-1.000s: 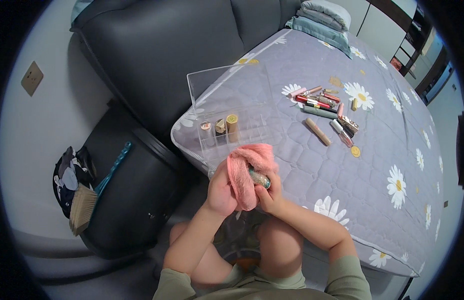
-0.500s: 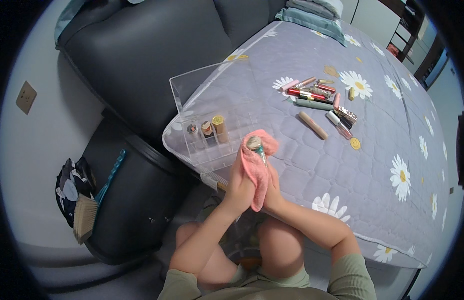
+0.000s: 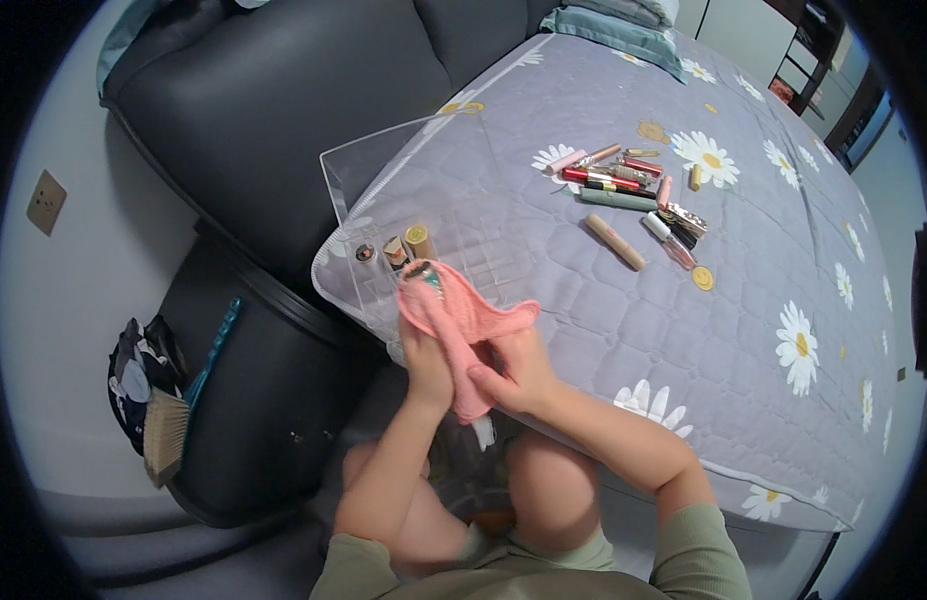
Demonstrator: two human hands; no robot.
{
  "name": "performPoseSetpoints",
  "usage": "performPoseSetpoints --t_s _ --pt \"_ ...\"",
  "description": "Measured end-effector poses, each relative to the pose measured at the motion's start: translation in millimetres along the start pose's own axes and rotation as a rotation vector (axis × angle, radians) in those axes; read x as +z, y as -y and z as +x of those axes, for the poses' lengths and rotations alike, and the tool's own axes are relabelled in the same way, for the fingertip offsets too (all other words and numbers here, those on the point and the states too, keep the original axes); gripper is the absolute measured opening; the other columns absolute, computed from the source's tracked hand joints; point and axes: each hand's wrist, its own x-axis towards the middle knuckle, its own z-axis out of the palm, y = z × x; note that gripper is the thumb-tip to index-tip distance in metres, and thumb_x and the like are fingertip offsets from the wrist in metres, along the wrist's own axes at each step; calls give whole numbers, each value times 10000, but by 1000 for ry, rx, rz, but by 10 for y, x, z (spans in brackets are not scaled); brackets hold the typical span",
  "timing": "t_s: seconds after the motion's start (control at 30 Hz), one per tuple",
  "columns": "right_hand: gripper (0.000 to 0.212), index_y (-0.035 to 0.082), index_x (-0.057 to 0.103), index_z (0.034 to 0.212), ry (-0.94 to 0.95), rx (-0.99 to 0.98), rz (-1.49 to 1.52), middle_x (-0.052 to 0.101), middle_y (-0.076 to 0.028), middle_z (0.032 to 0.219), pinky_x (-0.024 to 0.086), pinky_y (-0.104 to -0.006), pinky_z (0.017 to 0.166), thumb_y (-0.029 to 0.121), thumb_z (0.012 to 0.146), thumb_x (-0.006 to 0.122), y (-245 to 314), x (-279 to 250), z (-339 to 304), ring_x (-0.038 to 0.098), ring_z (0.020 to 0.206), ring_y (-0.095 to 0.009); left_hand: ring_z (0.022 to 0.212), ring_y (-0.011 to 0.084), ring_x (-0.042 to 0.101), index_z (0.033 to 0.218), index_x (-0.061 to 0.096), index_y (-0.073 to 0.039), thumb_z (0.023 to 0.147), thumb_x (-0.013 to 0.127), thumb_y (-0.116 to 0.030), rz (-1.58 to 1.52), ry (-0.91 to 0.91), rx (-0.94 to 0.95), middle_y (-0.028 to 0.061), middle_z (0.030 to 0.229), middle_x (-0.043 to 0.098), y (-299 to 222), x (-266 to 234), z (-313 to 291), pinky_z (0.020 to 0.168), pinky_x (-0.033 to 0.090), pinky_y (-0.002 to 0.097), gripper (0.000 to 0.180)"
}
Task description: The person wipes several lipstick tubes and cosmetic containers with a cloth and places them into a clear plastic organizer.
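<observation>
A pink cloth is gathered between my two hands above the corner of the bed. My left hand is closed round its left side. Out of the cloth's top fold peeks a small shiny cosmetic tube, teal and silver; most of it is covered. With its fingers bent, my right hand grips the cloth's lower right part, thumb on top. Just beyond the cloth, a clear acrylic organizer box has its lid raised. Several lipsticks stand in it, among them a gold-capped one.
Lipsticks and cosmetic tubes lie in a loose pile on the daisy-patterned bedspread. A dark padded headboard rises behind the box. On the left, a bed brush with a teal handle rests on a black nightstand.
Both hands have moved left with the cloth and the tube, closer to the organizer box. The right hand has shifted apart from the left, and the cloth now spreads out to the right.
</observation>
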Motion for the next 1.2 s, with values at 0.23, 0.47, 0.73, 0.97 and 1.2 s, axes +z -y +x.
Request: performPoseSetpoints --t_s 0.23,0.47,0.73,0.97,1.2 --pt "216 63 593 708 33 -191 -212 565 -70 629 411 -292 467 270 651 580 167 -221 93 533 524 -215 825 178 453 1061 383 -34 880 383 -284 -420 -215 -276 67 933 448 -100 -25 176 728 385 285 309" --pt "143 26 594 817 -179 156 203 521 -1 604 332 -196 465 37 691 528 238 -333 212 451 509 -76 720 99 482 867 450 -88 875 349 -378 -549 183 -451 23 783 480 -140 -12 105 604 415 229 307" --pt "315 72 593 988 -3 352 371 424 6 760 328 -172 535 132 683 644 170 -368 293 398 644 -49 813 141 516 979 455 -21 871 365 -324 -625 299 -661 65 890 510 -211 139 66 724 440 278 334" --pt "241 27 595 955 -207 546 773 395 49 753 331 -158 595 70 719 620 53 -380 299 395 676 -27 937 120 506 1151 395 -3 849 433 -129 -532 416 -697 66 1075 484 -301 91 86 794 428 256 329" --pt "266 29 584 963 -376 429 680 390 60 707 317 -146 554 62 704 636 57 -387 292 375 613 -16 954 130 513 1189 369 9 801 497 -37 -557 428 -602 83 1079 500 -330 139 130 821 419 253 411"
